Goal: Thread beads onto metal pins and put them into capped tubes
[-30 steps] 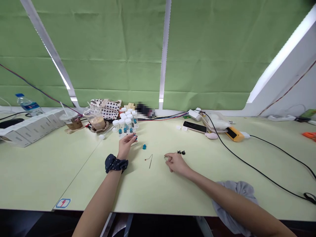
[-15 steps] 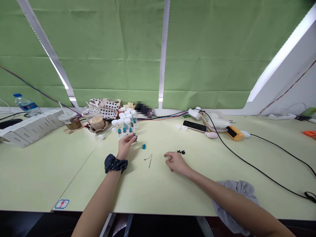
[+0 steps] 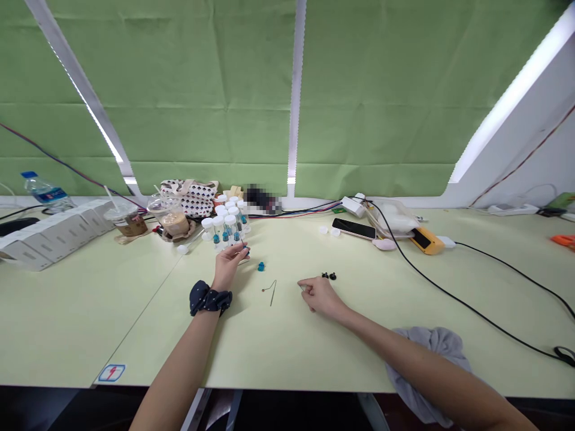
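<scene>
My left hand (image 3: 227, 263) is closed in a pinch around a small dark-blue piece (image 3: 247, 251), partly hidden by the fingers, beside a group of clear vials with white caps (image 3: 230, 221) and blue parts inside. My right hand (image 3: 321, 295) is low over the table with thumb and forefinger pinching a short thin metal piece (image 3: 301, 287); its full shape is hidden. Between the hands lies a bent thin metal wire (image 3: 273, 291) with a small round end. Blue small parts (image 3: 261, 267) lie right of my left hand, and two small black parts (image 3: 333, 276) sit just behind my right hand.
A phone (image 3: 354, 228), loose white caps (image 3: 335, 232) and a yellow device (image 3: 427, 240) lie at the back right, with a black cable (image 3: 442, 282) running forward. Iced drinks (image 3: 174, 224), white boxes (image 3: 54, 236) and a patterned bag (image 3: 193, 196) stand at the left.
Both hands keep their places and grips. The whole view shifts very slightly; nothing on the table has visibly moved.
</scene>
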Demonstrator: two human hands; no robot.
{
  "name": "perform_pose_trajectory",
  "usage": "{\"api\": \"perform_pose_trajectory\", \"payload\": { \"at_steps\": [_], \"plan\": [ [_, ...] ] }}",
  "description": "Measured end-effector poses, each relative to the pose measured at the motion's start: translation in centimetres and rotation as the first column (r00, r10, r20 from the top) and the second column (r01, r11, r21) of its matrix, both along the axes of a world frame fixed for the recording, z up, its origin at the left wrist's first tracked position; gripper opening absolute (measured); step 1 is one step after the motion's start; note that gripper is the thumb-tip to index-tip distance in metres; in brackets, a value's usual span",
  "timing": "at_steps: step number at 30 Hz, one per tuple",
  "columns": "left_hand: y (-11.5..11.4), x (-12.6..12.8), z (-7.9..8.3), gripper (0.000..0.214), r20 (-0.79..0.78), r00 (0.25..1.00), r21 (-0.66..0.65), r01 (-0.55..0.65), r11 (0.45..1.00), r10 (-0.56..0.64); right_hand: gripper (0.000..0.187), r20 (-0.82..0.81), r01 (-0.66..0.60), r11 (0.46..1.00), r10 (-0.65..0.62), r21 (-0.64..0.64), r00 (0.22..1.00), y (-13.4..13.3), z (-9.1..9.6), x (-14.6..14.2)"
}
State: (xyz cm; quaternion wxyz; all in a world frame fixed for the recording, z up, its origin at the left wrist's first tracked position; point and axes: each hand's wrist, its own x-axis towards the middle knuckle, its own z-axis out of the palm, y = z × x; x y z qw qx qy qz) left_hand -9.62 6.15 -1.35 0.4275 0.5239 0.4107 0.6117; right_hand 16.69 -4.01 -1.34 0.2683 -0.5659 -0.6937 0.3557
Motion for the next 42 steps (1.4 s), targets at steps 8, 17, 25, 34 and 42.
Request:
{"api": "perform_pose_trajectory", "payload": {
  "at_steps": [8,17,25,34,42],
  "plan": [
    [-0.1,0.2,0.0,0.04,-0.011,1.0,-0.003,0.003,1.0,-0.003,0.029,0.063,-0.01,0.993,0.003,0.115,0.998,0.0,-0.4,0.1],
    [-1.5,1.7,1.0,0.047,0.005,0.983,-0.09,0.182,0.979,-0.183,0.03,0.059,-0.012,0.973,-0.002,0.231,0.998,1.0,0.5,0.5],
    [-3.4,6.4,1.9,0.038,0.057,0.877,-0.143,0.48,0.866,-0.477,0.03,-0.087,-0.074,0.898,0.123,0.433,0.989,3.2,3.5,1.1],
    [-3.2,8.8,1.1,0.037,0.082,0.853,-0.189,0.522,0.832,-0.516,0.03,-0.067,-0.149,0.868,0.204,0.474,0.977,3.6,4.0,1.8],
    [-3.5,9.0,0.9,0.035,0.04,0.883,-0.184,0.467,0.865,-0.468,0.03,-0.062,-0.159,0.871,0.212,0.465,0.975,3.8,3.4,2.0]
  ]
}}
